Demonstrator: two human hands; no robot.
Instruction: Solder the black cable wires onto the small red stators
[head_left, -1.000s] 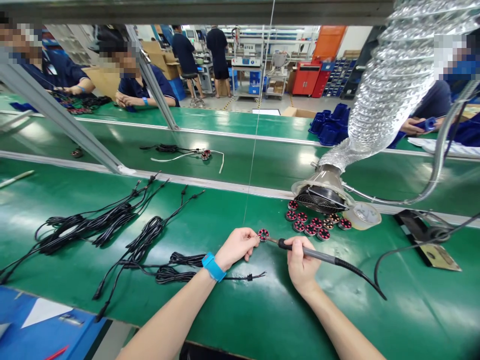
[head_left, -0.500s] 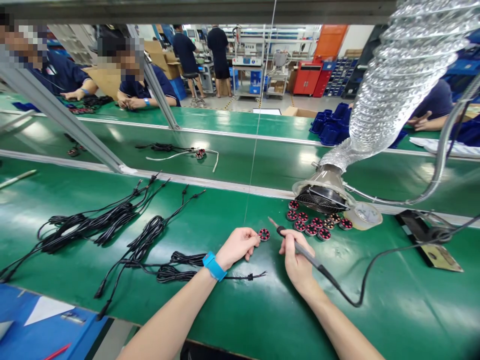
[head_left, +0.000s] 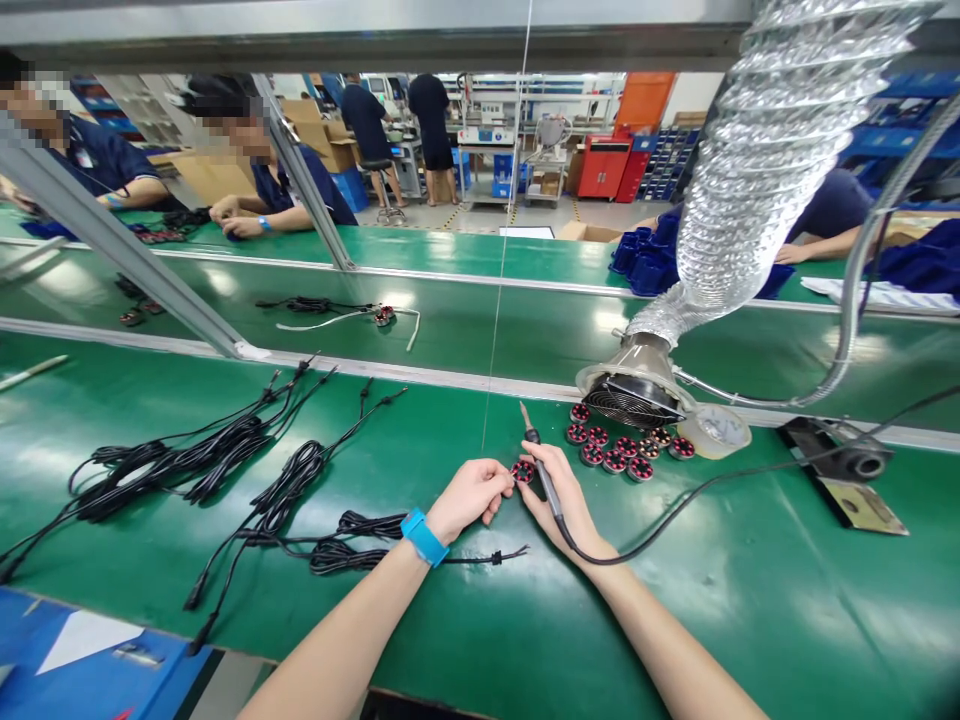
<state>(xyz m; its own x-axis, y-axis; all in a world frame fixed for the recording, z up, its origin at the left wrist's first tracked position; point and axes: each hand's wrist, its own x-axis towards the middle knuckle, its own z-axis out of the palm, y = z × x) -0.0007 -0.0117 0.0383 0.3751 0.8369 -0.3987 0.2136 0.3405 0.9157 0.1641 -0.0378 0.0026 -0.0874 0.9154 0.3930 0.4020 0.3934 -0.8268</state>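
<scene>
Between my hands, a small round part with red and black segments [head_left: 522, 471] is pinched by the fingertips of my left hand [head_left: 474, 496], which has a blue band at the wrist. My right hand [head_left: 561, 500] grips a soldering iron [head_left: 550, 488], its tip pointing up and away, above the green table [head_left: 480, 640]. Fingers of my right hand are beside the round part; whether they touch it is hard to tell. Several similar round parts [head_left: 615, 460] lie to the right, under a fan hood [head_left: 637, 390]. A black cable [head_left: 480, 559] lies just below my left hand.
Coiled black cables [head_left: 180, 460] cover the left of the table. A translucent dish [head_left: 716, 430] and a black metal stand [head_left: 840, 470] are at the right. The iron's cord crosses the right side. A slanted metal post [head_left: 172, 270] rises at left. People sit across the bench.
My right hand has moved left with the soldering iron, up to the round part. The iron now stands steeper. My left hand keeps its pinch. The view has shifted slightly.
</scene>
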